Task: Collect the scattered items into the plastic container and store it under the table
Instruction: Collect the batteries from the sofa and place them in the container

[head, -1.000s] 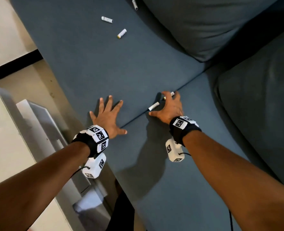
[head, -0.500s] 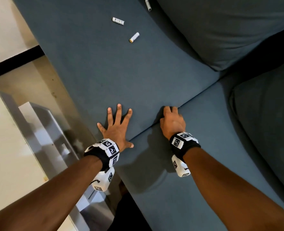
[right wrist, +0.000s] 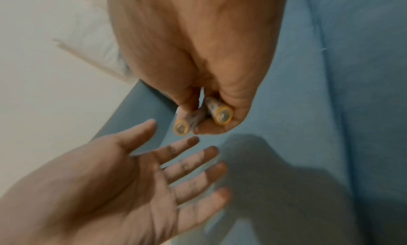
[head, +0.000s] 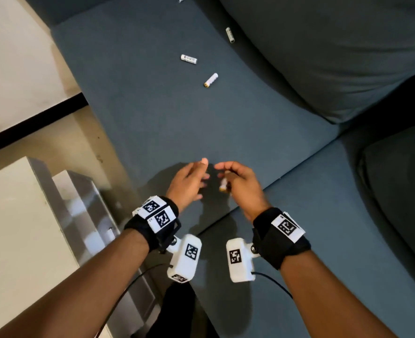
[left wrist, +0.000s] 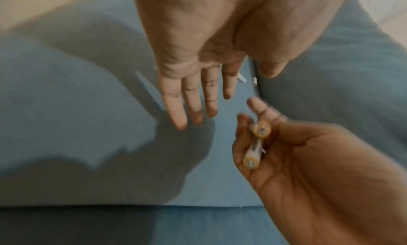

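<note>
Right hand [head: 240, 185] fingers around 2 batteries [right wrist: 204, 116], left hand [head: 187, 185] spread empty; 3 loose batteries [head: 211, 80] beyond.

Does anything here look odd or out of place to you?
Yes: batteries lie loose on the blue sofa seat, one mid-cushion, another beyond it, a third by the back cushion. The right hand grips two more; the left hand is open.
</note>
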`<state>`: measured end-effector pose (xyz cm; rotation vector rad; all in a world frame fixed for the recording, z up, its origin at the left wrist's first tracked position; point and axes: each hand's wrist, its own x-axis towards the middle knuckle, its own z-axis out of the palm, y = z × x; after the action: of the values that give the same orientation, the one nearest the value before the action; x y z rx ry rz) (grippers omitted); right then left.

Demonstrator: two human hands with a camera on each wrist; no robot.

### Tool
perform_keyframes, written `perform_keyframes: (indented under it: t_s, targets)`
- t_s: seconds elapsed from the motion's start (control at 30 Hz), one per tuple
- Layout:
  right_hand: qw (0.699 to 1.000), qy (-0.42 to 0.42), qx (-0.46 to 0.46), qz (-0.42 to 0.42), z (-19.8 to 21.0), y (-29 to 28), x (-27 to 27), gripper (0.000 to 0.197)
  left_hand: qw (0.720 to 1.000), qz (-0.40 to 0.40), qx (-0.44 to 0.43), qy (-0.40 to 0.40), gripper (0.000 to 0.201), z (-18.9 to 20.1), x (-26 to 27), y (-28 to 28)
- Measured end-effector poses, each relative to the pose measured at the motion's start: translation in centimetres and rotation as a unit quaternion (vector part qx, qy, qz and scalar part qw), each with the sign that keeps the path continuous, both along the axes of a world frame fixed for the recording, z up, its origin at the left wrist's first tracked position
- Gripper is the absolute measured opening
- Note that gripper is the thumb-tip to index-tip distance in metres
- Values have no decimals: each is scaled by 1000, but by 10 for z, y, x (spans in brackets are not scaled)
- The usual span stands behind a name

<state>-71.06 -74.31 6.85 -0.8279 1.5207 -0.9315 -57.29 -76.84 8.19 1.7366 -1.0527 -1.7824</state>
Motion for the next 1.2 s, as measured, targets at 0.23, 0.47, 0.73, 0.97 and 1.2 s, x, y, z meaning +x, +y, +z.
perform_keyframes:
  t_s: [0.23, 0.47, 0.73, 0.97, 1.2]
  targets:
    - [993, 72, -65, 60, 13, -87, 36, 33, 963, 126, 163, 172, 30, -1, 24, -75]
    - [868, 466, -72, 154, -1, -223, 8, 38, 987, 100, 83, 99, 5, -4, 87, -147]
    - [861, 486, -3, 149, -29, -292, 10, 39, 976, 141, 90, 142, 13, -15, 120, -192]
    - [934, 207, -147, 253, 10, -260, 45, 81, 955, 163, 136, 205, 41, -22, 89, -218]
    - [912, 358, -125, 155, -3, -297, 10, 30, 956, 205, 129, 165, 21, -20, 66, -235]
